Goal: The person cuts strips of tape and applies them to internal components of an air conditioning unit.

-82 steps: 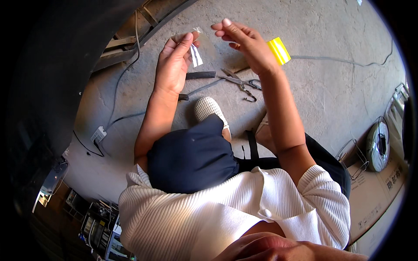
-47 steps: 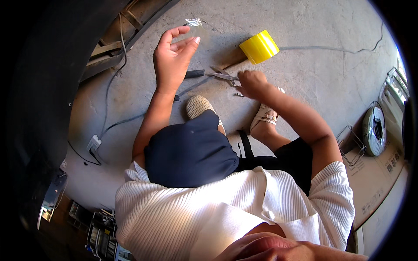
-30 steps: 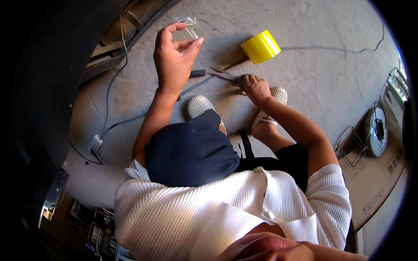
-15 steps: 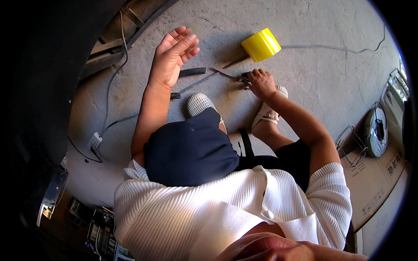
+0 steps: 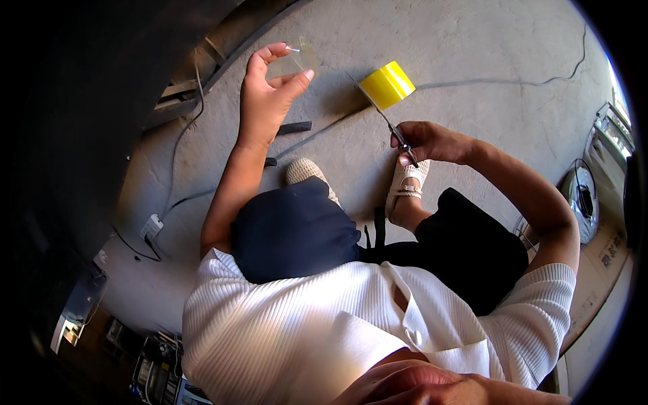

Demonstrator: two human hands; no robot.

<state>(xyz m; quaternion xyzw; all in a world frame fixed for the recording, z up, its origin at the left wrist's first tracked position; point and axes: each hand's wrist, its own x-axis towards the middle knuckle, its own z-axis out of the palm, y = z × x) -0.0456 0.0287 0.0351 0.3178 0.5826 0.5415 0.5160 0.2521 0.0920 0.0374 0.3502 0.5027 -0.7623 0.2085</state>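
Between the thumb and fingers of my left hand [image 5: 266, 91], raised at the upper left, is a small clear strip of tape [image 5: 305, 55]. My right hand [image 5: 435, 143] grips scissors [image 5: 382, 116] by their dark handles, near my right shoe [image 5: 405, 185]. Their long thin blades point up and left, passing in front of the left edge of a yellow roll of tape [image 5: 390, 84] on the concrete floor. I cannot tell whether the blades touch the roll.
Short black tube pieces [image 5: 293, 127] lie on the floor beyond my left shoe [image 5: 312, 174]. A grey cable [image 5: 499, 83] crosses the floor. At the left is a white power socket [image 5: 152, 226]; at the right, a wrapped coil [image 5: 582, 202] by a cardboard box [image 5: 601, 270].
My right hand has drawn back toward me, swinging the scissors upright. My left hand has turned, and the clear tape now shows plainly in it. The whole view has shifted a little.
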